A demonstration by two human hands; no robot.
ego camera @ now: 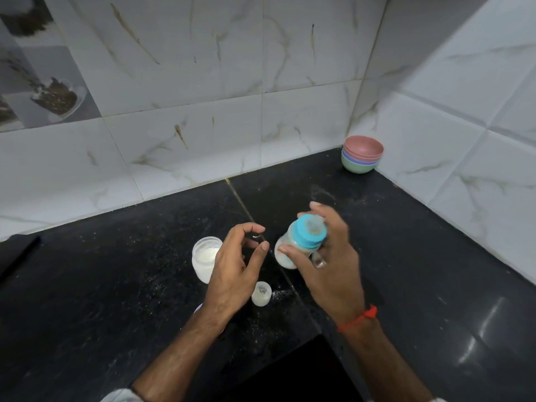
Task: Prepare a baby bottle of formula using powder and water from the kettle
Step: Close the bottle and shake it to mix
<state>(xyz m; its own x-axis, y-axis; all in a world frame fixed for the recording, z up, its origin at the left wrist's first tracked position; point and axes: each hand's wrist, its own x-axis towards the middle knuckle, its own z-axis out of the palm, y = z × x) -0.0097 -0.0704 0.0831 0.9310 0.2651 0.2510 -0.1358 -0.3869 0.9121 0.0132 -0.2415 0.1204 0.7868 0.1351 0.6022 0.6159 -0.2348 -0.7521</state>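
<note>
My right hand (pixel 330 256) grips a small baby bottle (pixel 285 253) holding white liquid, with a blue screw ring and clear teat (pixel 309 232) on top, tilted above the black counter. My left hand (pixel 235 262) hovers just left of the bottle with curled fingers apart, holding nothing. An open white jar of powder (pixel 204 256) stands on the counter, partly behind my left hand. A small translucent cap (pixel 261 293) stands below my left thumb. No kettle is in view.
Stacked pastel bowls (pixel 362 158) sit in the far right corner where the tiled walls meet. The black counter (pixel 116 285) has scattered powder specks. A dark gap (pixel 290 372) opens at the counter's near edge between my arms.
</note>
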